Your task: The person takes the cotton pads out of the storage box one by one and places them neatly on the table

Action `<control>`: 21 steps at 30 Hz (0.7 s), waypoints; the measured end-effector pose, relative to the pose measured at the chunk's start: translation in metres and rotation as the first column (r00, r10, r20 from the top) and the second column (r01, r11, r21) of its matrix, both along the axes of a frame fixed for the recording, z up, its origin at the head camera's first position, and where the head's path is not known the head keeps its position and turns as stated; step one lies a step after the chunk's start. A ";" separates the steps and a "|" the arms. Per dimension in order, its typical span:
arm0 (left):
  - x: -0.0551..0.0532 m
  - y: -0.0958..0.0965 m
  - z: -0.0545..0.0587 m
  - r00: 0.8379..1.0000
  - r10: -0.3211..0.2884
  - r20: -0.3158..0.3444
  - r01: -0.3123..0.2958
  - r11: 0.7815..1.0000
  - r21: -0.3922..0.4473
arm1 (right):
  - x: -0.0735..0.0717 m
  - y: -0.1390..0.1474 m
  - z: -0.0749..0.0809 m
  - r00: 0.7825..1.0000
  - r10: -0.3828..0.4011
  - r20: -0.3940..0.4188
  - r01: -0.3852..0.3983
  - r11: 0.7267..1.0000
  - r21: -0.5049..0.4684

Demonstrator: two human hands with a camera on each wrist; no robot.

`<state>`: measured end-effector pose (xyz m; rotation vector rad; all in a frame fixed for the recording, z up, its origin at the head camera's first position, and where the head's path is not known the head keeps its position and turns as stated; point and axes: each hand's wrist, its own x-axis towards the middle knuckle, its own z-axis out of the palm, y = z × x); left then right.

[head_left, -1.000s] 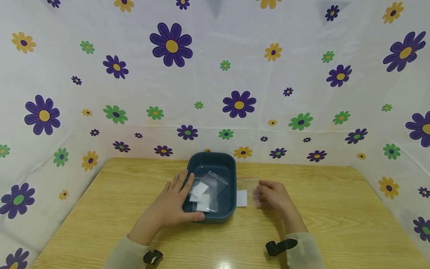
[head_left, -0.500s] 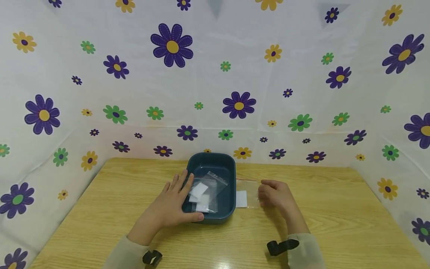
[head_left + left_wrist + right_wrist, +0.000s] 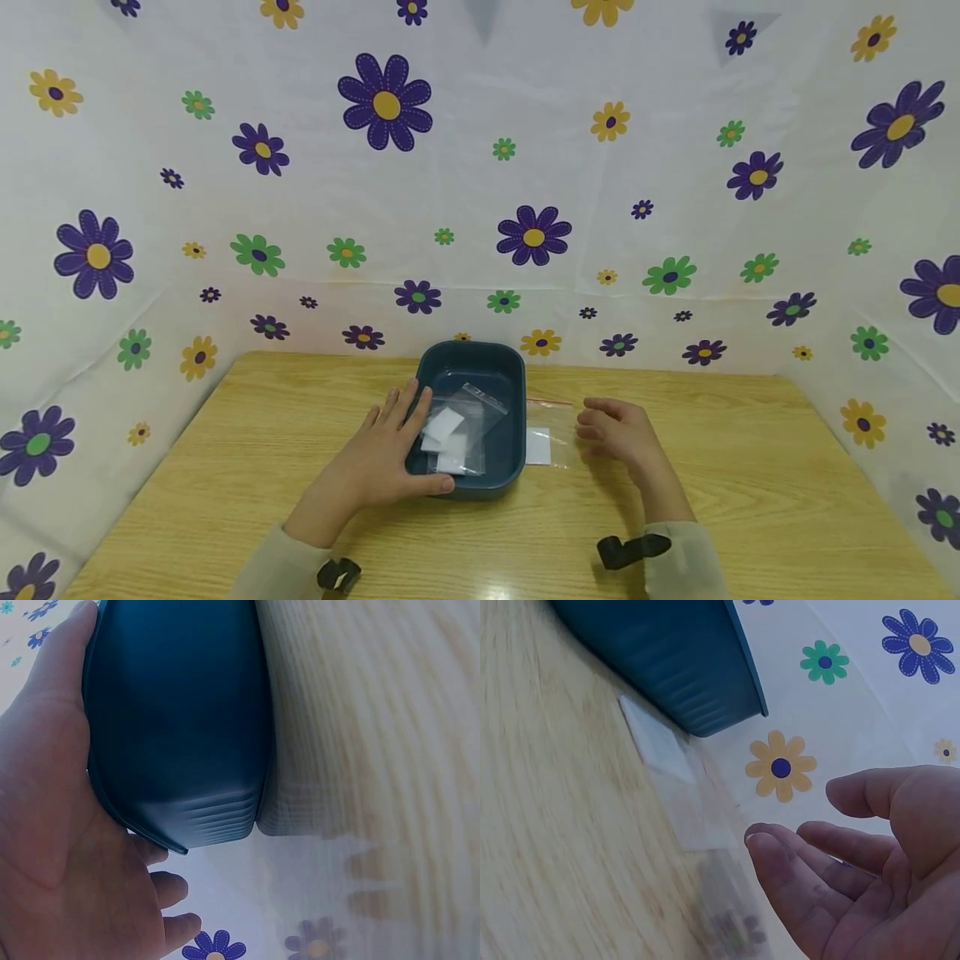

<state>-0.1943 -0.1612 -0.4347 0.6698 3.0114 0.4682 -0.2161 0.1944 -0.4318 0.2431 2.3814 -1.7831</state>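
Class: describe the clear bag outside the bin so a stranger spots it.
On the wooden table stands a dark blue bin. Just right of it lies a clear bag with a white piece and a red line; unlike the other bags, it lies outside the bin.

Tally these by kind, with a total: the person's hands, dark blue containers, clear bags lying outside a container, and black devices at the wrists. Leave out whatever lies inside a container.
Hands: 2 (left hand, right hand)
Dark blue container: 1
Clear bag outside it: 1
Black wrist devices: 2
Total: 6
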 end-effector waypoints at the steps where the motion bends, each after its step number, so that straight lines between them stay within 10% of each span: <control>1: 0.000 0.000 0.000 1.000 0.001 0.000 -0.001 1.000 -0.002 | 0.000 0.000 0.000 1.000 0.004 0.000 -0.004 1.000 -0.014; 21: -0.001 -0.001 -0.001 1.000 -0.003 -0.007 0.003 1.000 -0.008 | 0.005 -0.018 0.018 0.997 0.061 -0.053 -0.070 0.981 -0.180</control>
